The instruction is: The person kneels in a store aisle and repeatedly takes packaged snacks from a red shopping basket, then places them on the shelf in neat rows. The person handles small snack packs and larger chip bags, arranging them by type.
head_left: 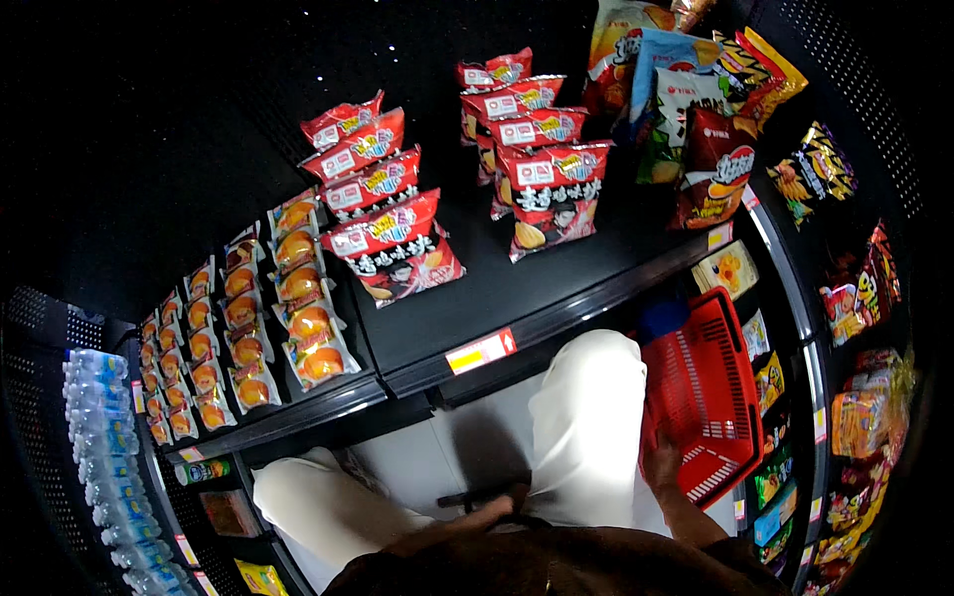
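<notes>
Left hand point(500, 505): low between your knees, beside dark bar point(463, 497); finger closure can't tell.
Right hand point(663, 463): at basket's left side; can't tell if your fingers grasp.
Red shopping basket point(743, 372): beside your right knee point(593, 397).

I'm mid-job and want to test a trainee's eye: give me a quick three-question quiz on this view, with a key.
1. Which of the person's hands is nearer the red basket?
2. True or false: the clear bottles stand to the left of the wrapped round snacks.
3. How many lines, running front to back, do the red snack bags form? A: one; B: two; C: three.

Key: 1. The right hand. 2. True. 3. B.
</notes>
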`<state>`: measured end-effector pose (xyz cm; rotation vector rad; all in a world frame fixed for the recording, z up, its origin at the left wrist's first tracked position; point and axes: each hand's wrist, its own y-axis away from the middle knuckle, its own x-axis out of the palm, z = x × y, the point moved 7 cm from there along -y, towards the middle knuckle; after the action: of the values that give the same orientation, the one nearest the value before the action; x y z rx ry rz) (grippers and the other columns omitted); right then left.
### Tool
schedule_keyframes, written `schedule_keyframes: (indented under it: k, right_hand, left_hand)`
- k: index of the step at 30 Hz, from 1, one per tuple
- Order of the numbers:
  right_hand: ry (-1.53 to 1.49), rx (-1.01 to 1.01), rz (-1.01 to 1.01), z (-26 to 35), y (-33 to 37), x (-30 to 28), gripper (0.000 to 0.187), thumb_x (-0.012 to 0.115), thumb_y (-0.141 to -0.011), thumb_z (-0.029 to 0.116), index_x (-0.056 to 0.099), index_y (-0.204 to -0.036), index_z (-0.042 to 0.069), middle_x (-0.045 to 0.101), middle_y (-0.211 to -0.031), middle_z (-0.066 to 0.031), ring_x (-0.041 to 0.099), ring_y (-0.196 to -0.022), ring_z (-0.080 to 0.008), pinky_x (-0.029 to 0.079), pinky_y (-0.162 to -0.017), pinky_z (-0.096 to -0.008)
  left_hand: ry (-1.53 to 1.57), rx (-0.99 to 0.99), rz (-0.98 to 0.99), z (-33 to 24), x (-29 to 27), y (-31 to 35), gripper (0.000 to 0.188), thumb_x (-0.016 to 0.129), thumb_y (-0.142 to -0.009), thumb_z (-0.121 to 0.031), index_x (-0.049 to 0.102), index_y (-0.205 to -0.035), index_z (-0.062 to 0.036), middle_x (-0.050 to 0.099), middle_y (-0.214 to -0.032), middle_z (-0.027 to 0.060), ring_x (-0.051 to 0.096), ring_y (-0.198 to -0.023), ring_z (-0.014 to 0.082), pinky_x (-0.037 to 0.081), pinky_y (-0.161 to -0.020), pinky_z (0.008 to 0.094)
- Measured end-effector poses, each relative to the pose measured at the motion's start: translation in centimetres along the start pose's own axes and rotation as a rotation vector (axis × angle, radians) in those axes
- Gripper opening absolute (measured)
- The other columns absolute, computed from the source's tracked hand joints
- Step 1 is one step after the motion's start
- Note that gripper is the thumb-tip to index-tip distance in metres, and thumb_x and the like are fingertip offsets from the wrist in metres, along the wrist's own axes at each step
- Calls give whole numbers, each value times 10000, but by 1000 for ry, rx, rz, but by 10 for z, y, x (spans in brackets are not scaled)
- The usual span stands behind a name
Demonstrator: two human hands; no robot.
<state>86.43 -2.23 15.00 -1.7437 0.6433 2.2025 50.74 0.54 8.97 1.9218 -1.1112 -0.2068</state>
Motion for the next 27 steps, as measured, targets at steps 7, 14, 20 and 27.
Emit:
schedule_keyframes:
  k: [7,14,20,27]
  right_hand:
    - [-93,-32,-8,-24,-9,22,483,676,-841,299,591,-1169,-45,632,-844,-317,622,-780,-501,500,-731,-567]
    - [-55,16,2,15,-10,-12,226,475,-922,122,658,-966,-3,674,-878,-283,661,-805,-449,505,-692,-507]
    - [2,35,-22,-8,-8,6,214,529,-885,126,646,-1012,1,671,-766,-275,673,-748,-468,523,-682,-575]
    - [-62,106,56,-7,-7,8,295,419,-948,149,676,-1015,19,691,-906,-275,683,-860,-448,524,-769,-561]
  left_hand:
    - [-26,44,-42,-9,11,-12,595,664,-910,-318,514,-1414,-37,549,-1409,172,525,-1284,275,421,-1058,353]
    - [-122,84,-112,-7,16,-36,600,670,-907,-317,516,-1411,-31,550,-1408,175,525,-1285,276,421,-1058,353]
    - [-381,102,-143,44,-4,-93,604,676,-903,-316,517,-1408,-26,550,-1407,177,525,-1286,277,421,-1058,353]
    - [-314,150,-299,61,-32,-96,581,698,-888,-266,536,-1379,-1,568,-1383,177,540,-1267,279,433,-1051,353]
